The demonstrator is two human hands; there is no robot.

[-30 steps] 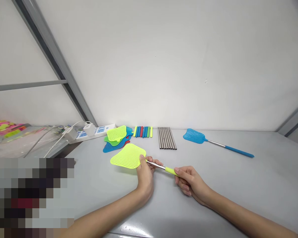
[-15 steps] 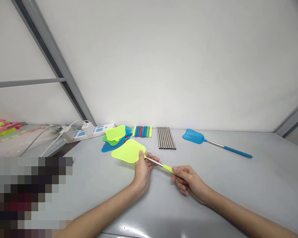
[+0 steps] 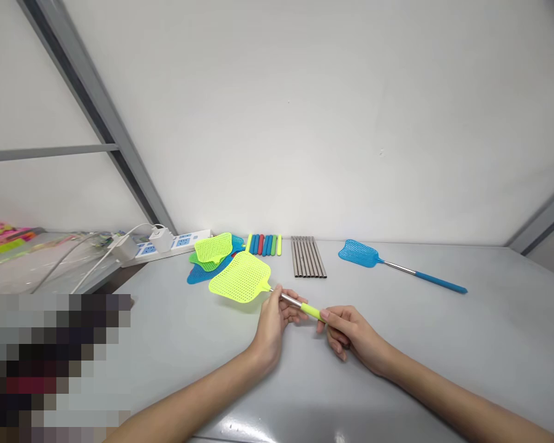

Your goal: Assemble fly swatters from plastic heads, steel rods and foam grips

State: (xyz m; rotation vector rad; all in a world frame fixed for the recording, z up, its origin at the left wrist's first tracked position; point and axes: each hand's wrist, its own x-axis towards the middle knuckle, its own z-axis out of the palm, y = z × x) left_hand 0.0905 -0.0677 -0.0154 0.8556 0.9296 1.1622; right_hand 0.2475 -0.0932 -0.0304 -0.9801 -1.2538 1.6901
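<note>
A yellow fly swatter (image 3: 240, 277) is held above the table, its mesh head to the left and its grip to the right. My left hand (image 3: 277, 320) is closed on the metal rod just below the head, thumb on top. The fingers of my right hand (image 3: 351, 332) pinch the yellow grip, whose far end is hidden in them. Behind the swatter lies a pile of loose swatter heads (image 3: 213, 248) in yellow, green and blue. Coloured handle grips (image 3: 265, 245) lie in a row beside it, then several metal rods (image 3: 307, 257) side by side.
A blue fly swatter (image 3: 401, 267) lies on the grey table (image 3: 425, 344) at the right. A white power strip (image 3: 184, 242) with plugged-in adapters and cables stands at the back left. Plastic bags (image 3: 50, 258) lie on a surface at the far left. A wall stands behind.
My left hand has slid from the base of the swatter's head to the right, along the rod towards the grip. The right hand keeps its hold on the grip.
</note>
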